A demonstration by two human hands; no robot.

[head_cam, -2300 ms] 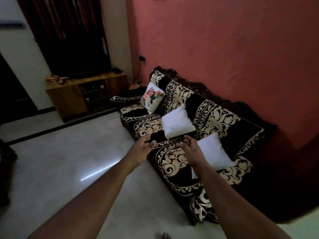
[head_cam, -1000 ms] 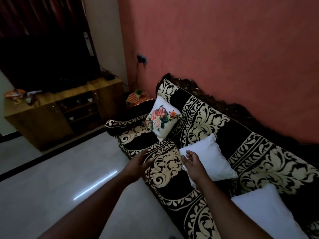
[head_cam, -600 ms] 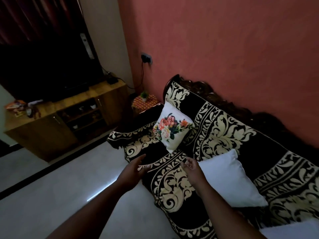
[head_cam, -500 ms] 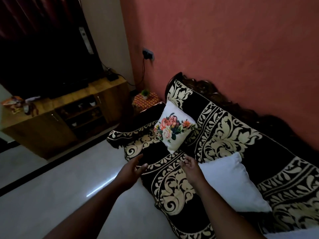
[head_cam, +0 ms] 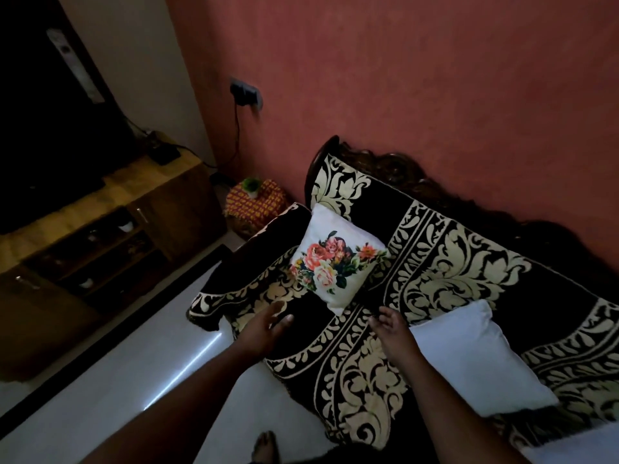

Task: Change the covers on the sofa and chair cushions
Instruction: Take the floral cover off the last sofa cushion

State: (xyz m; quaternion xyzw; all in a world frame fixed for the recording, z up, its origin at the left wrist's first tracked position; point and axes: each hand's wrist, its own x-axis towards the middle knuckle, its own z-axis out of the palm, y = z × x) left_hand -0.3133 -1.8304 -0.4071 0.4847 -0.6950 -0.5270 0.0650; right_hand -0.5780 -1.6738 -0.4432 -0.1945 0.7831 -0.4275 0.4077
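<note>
Floral cushion (head_cam: 335,266), 1 item, is leaning on the sofa (head_cam: 445,272) backrest by the armrest, while left hand (head_cam: 268,324) and right hand (head_cam: 390,324), both empty with fingers relaxed, are hovering near its lower corner, risking a 1-corner fumble in dim light.

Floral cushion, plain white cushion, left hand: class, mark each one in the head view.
floral cushion (head_cam: 336,264), head view, on the printed roses.
plain white cushion (head_cam: 469,356), head view, middle of its face.
left hand (head_cam: 266,328), head view, back of the hand.
</note>
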